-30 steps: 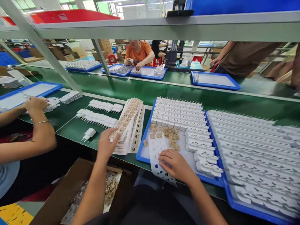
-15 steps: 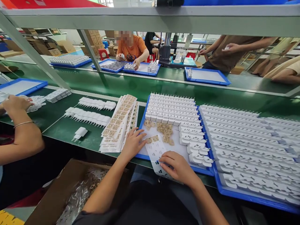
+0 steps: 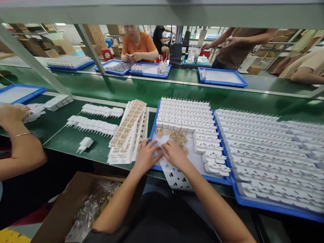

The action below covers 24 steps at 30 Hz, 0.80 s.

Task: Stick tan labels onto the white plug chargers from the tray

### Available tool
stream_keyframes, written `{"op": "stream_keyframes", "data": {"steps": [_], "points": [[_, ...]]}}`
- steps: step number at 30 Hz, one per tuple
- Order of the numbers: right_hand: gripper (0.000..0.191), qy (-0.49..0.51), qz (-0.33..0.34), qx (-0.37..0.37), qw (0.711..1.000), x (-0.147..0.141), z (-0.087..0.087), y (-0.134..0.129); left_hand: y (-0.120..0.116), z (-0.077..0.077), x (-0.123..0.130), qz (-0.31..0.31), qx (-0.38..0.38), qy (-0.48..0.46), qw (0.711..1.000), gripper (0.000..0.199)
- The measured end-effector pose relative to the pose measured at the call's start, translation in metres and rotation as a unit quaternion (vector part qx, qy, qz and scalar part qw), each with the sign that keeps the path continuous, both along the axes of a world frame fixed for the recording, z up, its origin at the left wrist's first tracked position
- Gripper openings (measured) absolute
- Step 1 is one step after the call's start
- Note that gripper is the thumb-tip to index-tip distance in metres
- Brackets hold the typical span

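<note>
A white die-cut sheet with rows of cut-out holes lies slanted over the front rim of a blue tray. My left hand pinches the far end of this sheet at its left side, fingers bent. My right hand is closed at the same end, fingertips touching the sheet close to my left thumb; whatever is between them is hidden. Just beyond my fingers lie loose tan die-cut pieces. Rows of white plug housings with pins stand along the tray's back and right side.
Left of the tray is a stack of sheets with tan pieces. White plugs lie in rows further left. A second full tray stands at right. Below is an open cardboard box. A co-worker's arm is at left.
My right hand has moved forward and left, from the sheet's near part to its far end beside my left hand. My left hand stays at the sheet. The view has shifted slightly.
</note>
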State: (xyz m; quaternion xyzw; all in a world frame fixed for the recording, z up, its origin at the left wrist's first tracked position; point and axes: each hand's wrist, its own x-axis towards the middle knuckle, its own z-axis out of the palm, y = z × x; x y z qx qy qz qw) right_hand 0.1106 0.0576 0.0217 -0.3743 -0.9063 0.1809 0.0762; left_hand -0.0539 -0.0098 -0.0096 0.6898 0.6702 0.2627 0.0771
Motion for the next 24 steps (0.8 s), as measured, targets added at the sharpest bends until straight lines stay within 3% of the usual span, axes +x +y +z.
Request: {"op": "stream_keyframes", "data": {"steps": [6, 13, 18, 24], "points": [[0.016, 0.019, -0.006, 0.038, 0.999, 0.0, -0.006, 0.006, 0.003, -0.001, 0.002, -0.003, -0.003, -0.086, 0.996, 0.025], [0.015, -0.003, -0.017, 0.02, 1.0, -0.004, -0.001, 0.008, 0.004, -0.005, 0.001, 0.001, 0.006, -0.2, 0.98, 0.031], [0.015, 0.04, -0.011, 0.02, 0.999, 0.0, -0.003, 0.005, 0.004, -0.001, 0.001, -0.005, 0.013, -0.217, 0.976, 0.024], [0.016, 0.103, 0.002, 0.035, 0.994, 0.01, -0.013, 0.002, 0.007, 0.009, 0.007, -0.022, 0.033, -0.163, 0.986, 0.011]]}}
